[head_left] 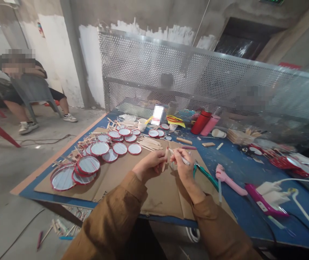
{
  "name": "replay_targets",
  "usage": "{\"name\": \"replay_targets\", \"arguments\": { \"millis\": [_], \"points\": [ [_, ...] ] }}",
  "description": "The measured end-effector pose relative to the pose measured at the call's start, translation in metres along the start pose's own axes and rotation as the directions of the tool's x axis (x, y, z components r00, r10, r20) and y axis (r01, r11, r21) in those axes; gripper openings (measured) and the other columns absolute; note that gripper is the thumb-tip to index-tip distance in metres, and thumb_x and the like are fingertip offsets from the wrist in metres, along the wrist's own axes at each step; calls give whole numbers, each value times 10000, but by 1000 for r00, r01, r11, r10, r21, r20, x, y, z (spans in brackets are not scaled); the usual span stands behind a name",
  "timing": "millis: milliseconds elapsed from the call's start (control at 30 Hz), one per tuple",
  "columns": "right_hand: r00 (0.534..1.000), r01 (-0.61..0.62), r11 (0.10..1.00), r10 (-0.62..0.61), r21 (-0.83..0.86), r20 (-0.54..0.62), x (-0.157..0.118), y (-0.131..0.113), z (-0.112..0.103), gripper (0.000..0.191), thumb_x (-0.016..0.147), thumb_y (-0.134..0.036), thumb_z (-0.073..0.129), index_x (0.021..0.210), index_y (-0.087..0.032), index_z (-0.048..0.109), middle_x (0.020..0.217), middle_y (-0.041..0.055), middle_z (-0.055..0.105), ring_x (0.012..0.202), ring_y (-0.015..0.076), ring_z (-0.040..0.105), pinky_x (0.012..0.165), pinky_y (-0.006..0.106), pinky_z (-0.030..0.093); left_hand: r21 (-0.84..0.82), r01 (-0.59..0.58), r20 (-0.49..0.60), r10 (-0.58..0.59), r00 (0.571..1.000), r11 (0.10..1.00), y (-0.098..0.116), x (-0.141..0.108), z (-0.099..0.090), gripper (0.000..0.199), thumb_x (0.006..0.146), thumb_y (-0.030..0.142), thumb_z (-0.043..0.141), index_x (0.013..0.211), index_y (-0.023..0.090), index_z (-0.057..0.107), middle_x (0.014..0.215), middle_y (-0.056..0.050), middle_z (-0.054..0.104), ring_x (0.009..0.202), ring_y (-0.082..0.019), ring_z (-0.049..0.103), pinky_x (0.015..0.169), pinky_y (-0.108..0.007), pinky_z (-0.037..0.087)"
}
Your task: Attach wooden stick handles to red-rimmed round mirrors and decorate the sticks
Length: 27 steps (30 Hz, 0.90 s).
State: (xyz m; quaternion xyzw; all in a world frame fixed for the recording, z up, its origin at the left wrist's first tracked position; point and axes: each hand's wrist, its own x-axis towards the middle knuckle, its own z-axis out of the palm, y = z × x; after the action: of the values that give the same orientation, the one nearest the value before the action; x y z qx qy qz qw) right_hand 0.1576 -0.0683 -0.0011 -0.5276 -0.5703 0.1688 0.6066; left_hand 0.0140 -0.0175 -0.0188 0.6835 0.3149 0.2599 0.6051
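My left hand (150,164) is closed on a flat wooden stick (165,162), which it holds upright above the cardboard sheet (157,202). A white pen (185,161) is gripped in my right hand (183,168). The pen's tip points at the upper end of the stick, where a small reddish spot shows; whether it touches I cannot tell. Left of my hands lie several round discs with red rims (99,148), some overlapping. A bundle of loose wooden sticks (150,143) lies just beyond my left hand. Green-handled pliers (207,176) rest right of my right hand.
A pink hot-glue gun (230,180) and a magenta power strip (264,202) with white plugs lie on the blue table (219,151). Red and pink bottles (200,122) and a paper cup (142,125) stand behind. A perforated metal screen (211,79) rises beyond. A person (27,79) sits at left.
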Motion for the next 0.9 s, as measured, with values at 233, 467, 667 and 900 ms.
{"name": "replay_targets", "arguments": {
  "millis": [233, 467, 667, 900],
  "points": [
    [1000, -2, 1000, 1, -31, -29, 0, 3, -2, 262, 862, -457, 589, 847, -203, 654, 645, -8, 648, 578, 152, 611, 590, 272, 486, -15, 0, -4, 0, 1000, 1000, 3, -1, 0, 261, 901, 390, 537, 773, 169, 485, 530, 60, 440, 381, -40, 402, 385, -152, 304],
    [998, -25, 1000, 25, -7, -63, 0, 3, -2, 251, 864, -442, 590, 781, -207, 617, 603, -25, 611, 573, 146, 594, 595, 263, 485, -67, -4, -16, 3, 1000, 998, 8, -6, 1, 244, 896, 375, 552, 788, 161, 508, 529, 69, 421, 371, -27, 372, 385, -152, 269],
    [998, -38, 999, 37, -24, -58, -1, -2, -2, 241, 868, -408, 582, 732, -210, 589, 557, -36, 595, 538, 135, 576, 581, 251, 467, -167, 26, -22, -30, 999, 986, 10, -9, 6, 269, 860, 410, 607, 814, 152, 548, 531, 65, 426, 394, -25, 358, 400, -148, 255],
    [1000, 12, 999, -12, -45, 2, -2, -1, -2, 252, 874, -443, 566, 786, -212, 616, 602, -21, 624, 556, 148, 597, 588, 269, 485, -85, -12, -19, 10, 1000, 996, 10, -8, 4, 262, 878, 396, 559, 769, 163, 509, 547, 61, 434, 374, -35, 365, 371, -160, 247]
  ]
}}
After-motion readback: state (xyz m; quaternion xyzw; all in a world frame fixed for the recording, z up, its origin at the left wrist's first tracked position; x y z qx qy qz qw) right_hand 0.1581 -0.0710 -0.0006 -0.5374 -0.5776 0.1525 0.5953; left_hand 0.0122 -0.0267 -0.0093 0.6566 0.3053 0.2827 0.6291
